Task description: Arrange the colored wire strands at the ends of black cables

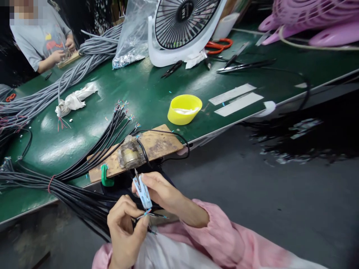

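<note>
My left hand (126, 228) pinches the end of a black cable, with its thin coloured wires (148, 213) fanned out past the fingertips. In my right hand (159, 190) is a light blue plastic clip (143, 192) with a pointed metal tip at its upper end. The clip's lower end meets the coloured wires just above my left thumb. Beside my left hand runs a thick bundle of black cables (81, 198), tied with a red band, and its far part passes behind my hands.
A wooden board (161, 144) at the table edge carries a grimy block (130, 155) and a green clamp (106, 177). Nearby are a yellow cup (184, 110), black cable ends (120, 116), a fan (185, 22) and grey cables (70, 73). Another person (45, 41) works at far left.
</note>
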The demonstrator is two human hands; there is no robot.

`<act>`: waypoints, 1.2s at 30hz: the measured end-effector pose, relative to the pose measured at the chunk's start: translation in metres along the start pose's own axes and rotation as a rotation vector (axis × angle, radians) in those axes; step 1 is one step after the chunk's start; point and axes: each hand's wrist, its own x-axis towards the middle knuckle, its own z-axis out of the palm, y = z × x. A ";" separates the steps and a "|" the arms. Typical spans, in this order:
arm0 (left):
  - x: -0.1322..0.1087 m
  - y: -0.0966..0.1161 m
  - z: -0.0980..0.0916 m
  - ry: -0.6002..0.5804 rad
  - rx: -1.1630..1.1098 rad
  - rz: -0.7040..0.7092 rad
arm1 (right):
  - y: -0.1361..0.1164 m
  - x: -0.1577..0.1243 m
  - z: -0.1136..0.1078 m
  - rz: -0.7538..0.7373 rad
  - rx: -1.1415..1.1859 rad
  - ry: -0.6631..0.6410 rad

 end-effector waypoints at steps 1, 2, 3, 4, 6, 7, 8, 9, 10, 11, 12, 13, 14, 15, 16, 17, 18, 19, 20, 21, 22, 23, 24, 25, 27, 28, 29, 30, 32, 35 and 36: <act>0.000 0.000 0.001 0.001 0.000 -0.007 | 0.001 0.000 0.000 -0.001 0.031 -0.006; 0.000 -0.001 0.001 0.000 0.001 -0.012 | 0.002 0.000 0.000 0.000 0.055 -0.012; -0.001 -0.001 0.001 -0.001 0.002 -0.014 | 0.002 0.000 0.000 0.004 0.073 -0.019; -0.001 -0.002 0.002 -0.004 0.003 -0.011 | 0.001 0.000 0.000 0.008 0.085 -0.024; -0.001 -0.003 0.002 -0.011 0.008 -0.003 | -0.001 0.000 0.000 0.023 0.097 -0.030; -0.001 -0.003 0.002 -0.013 0.012 0.002 | -0.001 0.000 0.001 0.030 0.099 -0.029; -0.001 -0.003 0.002 -0.014 0.017 0.007 | -0.002 0.000 0.001 0.036 0.098 -0.028; 0.000 -0.003 0.002 -0.013 0.020 0.010 | -0.002 0.000 0.001 0.042 0.095 -0.027; 0.001 -0.002 0.002 -0.010 0.022 0.013 | -0.003 0.001 0.001 0.047 0.088 -0.024; 0.001 -0.002 0.002 -0.005 0.024 0.015 | -0.003 0.001 0.001 0.052 0.079 -0.020; 0.002 -0.002 0.002 0.000 0.026 0.015 | -0.003 0.002 0.001 0.058 0.067 -0.016; 0.003 -0.002 0.002 0.003 0.028 0.013 | -0.004 0.002 0.001 0.061 0.047 -0.015; 0.003 -0.002 0.002 0.003 0.030 0.010 | -0.005 0.002 0.000 0.054 0.010 -0.016; 0.003 -0.002 0.002 0.002 0.032 0.009 | -0.006 0.001 -0.002 0.040 -0.055 -0.023; 0.003 -0.002 0.001 -0.001 0.032 0.012 | -0.008 -0.001 -0.003 0.017 -0.149 -0.029; 0.003 -0.003 0.001 -0.005 0.029 0.019 | -0.011 -0.004 -0.004 -0.015 -0.264 -0.034; 0.003 -0.003 0.001 -0.010 0.023 0.027 | -0.013 -0.009 -0.005 -0.059 -0.391 -0.037; 0.003 -0.004 0.000 -0.015 0.016 0.028 | -0.016 -0.014 -0.005 -0.114 -0.519 -0.036; 0.003 -0.005 0.000 -0.022 0.005 0.022 | -0.017 -0.020 -0.005 -0.176 -0.638 -0.032; 0.003 -0.006 -0.001 -0.029 -0.009 0.005 | -0.018 -0.027 -0.004 -0.255 -0.748 -0.017; 0.003 -0.006 -0.001 -0.037 -0.026 -0.019 | -0.018 -0.034 -0.002 -0.351 -0.857 0.006; 0.003 -0.007 -0.001 -0.043 -0.043 -0.049 | -0.017 -0.040 0.000 -0.456 -0.972 0.036; 0.003 -0.008 -0.001 -0.048 -0.060 -0.074 | -0.016 -0.046 0.002 -0.564 -1.092 0.070; 0.004 -0.009 -0.001 -0.054 -0.077 -0.094 | -0.014 -0.050 0.004 -0.661 -1.214 0.103; 0.004 -0.010 -0.001 -0.065 -0.106 -0.118 | -0.009 -0.057 0.007 -0.819 -1.420 0.139; 0.004 -0.010 -0.001 -0.070 -0.119 -0.123 | -0.007 -0.059 0.008 -0.863 -1.492 0.138; 0.004 -0.010 -0.001 -0.078 -0.130 -0.124 | -0.005 -0.060 0.009 -0.892 -1.540 0.128; 0.004 -0.010 -0.002 -0.088 -0.137 -0.122 | -0.003 -0.062 0.009 -0.915 -1.566 0.113; 0.003 -0.008 -0.003 -0.118 -0.139 -0.110 | -0.001 -0.064 0.008 -0.950 -1.573 0.075; 0.000 -0.005 -0.009 -0.195 -0.121 -0.088 | 0.000 -0.067 0.004 -0.952 -1.454 0.008; -0.001 -0.004 -0.011 -0.220 -0.114 -0.081 | 0.001 -0.068 0.003 -0.936 -1.374 -0.005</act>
